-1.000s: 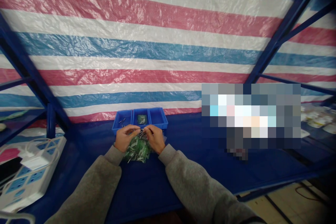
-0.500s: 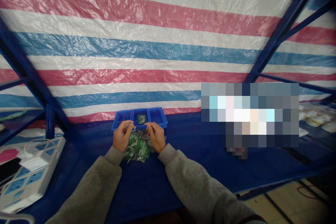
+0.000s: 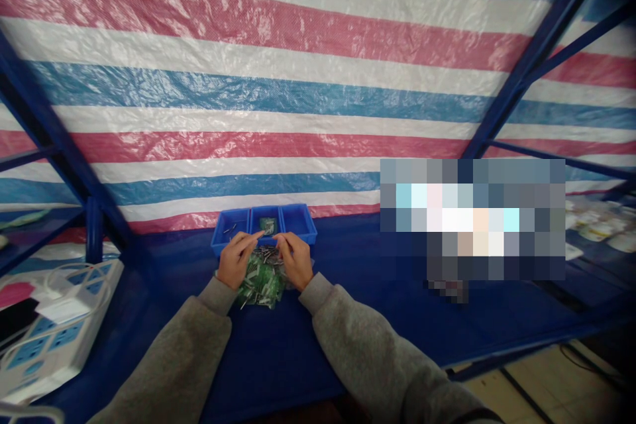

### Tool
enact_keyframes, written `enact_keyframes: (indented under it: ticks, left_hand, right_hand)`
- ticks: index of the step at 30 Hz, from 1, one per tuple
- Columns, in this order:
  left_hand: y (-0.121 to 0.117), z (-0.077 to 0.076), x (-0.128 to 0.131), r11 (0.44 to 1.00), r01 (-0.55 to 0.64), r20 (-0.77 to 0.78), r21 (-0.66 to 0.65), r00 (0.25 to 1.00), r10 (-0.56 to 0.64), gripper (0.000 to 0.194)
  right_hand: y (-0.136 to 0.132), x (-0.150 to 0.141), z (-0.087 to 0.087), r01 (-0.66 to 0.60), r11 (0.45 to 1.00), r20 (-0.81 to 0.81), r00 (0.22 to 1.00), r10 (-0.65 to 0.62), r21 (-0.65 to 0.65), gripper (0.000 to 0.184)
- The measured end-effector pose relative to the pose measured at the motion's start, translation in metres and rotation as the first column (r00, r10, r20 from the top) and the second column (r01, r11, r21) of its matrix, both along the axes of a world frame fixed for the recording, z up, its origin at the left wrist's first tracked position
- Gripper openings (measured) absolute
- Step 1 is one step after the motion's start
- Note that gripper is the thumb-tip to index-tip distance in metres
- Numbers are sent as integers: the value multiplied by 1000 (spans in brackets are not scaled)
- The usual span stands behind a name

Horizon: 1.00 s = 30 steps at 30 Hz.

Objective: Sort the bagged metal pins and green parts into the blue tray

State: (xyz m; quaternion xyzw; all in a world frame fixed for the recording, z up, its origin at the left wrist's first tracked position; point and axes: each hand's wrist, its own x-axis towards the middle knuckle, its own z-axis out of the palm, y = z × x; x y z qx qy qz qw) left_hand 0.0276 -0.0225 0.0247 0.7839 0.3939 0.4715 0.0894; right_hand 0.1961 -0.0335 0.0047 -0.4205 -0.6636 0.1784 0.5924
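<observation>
My left hand (image 3: pixel 234 262) is closed, its thumb and index finger drawn together and pointing right over the near edge of a blue three-part tray (image 3: pixel 309 238). Facing it, my right hand (image 3: pixel 297 261) pinches with thumb and index finger. What either hand holds is too small to make out. Below and between the hands lies a heap of small clear-and-green packets (image 3: pixel 261 288), with dark metal pin-like pieces (image 3: pixel 268 253) at its far side. The tray's left compartment has a few thin metal pieces (image 3: pixel 229 228); the middle one has a green packet (image 3: pixel 268 225).
A white power strip (image 3: pixel 64 344) with cables and a white plug sits at the left on the blue table (image 3: pixel 278 358). Blue metal posts (image 3: pixel 501 106) frame a striped plastic sheet (image 3: pixel 298 93) behind. A pixelated patch covers the right side.
My left hand's fingers have tipped lower and stretched further right, towards my right fingertips. My right hand has barely moved. The tray and heap stay in place.
</observation>
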Motion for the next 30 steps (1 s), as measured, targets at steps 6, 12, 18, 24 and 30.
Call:
enact_keyframes:
  ticks: [6,12,18,24,30]
  left_hand:
    - [1,-9,-1,996,-69,9,-50,998,69,28]
    - [-2,-9,1,995,-99,-17,-19,995,98,26]
    - [-4,-9,1,996,-80,7,37,997,80,23]
    - [-4,-6,4,999,11,-39,46,999,-9,21]
    - [-2,-7,4,993,-90,-122,77,988,98,27]
  right_hand:
    - [1,-1,-1,-43,999,40,998,41,30,24]
    - [0,-5,-7,-169,984,198,968,153,65,18]
    - [3,-5,-8,-68,996,194,979,55,62,21]
    - [6,-2,-8,47,998,131,990,-51,32,26]
    - [2,-2,-3,-20,1000,146,989,18,18,25]
